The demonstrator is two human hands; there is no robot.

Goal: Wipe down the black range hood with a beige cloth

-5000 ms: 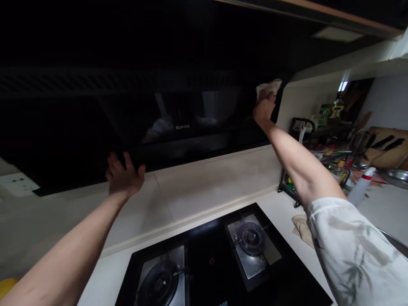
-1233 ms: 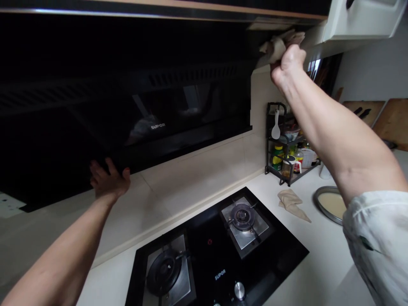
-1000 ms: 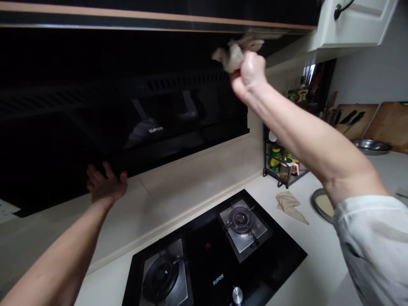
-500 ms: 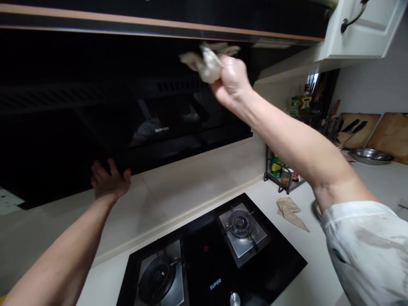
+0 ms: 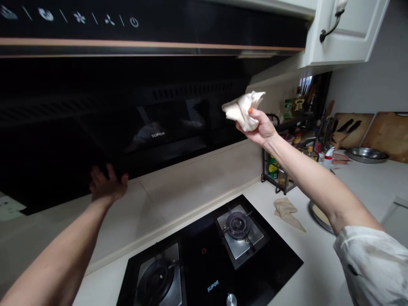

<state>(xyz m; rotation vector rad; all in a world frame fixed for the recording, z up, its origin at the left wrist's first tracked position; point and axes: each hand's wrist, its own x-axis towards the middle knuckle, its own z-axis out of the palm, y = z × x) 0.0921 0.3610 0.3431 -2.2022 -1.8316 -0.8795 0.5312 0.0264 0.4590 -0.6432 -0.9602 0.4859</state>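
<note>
A crumpled off-white cloth (image 5: 244,109) is gripped in my right hand (image 5: 259,127), held in front of the right end of the black range hood (image 5: 191,123). Whether the cloth touches the hood there, I cannot tell. My left hand (image 5: 108,183) lies with spread fingers against the lower left edge of the hood's glossy panel. Along the hood's upper front runs a copper-coloured strip, with white control symbols above it.
Below the hood is a black two-burner gas stove (image 5: 204,272). To its right a beige cloth (image 5: 288,213) lies on the white counter beside a round pan (image 5: 320,216). A spice rack (image 5: 279,182), metal bowl (image 5: 366,154) and cutting boards (image 5: 387,134) stand farther right. A white cabinet (image 5: 347,34) hangs above.
My right hand has come down and to the right with the cloth, away from beneath the copper strip. My left hand stays on the panel. The view has tilted up slightly, showing the control symbols.
</note>
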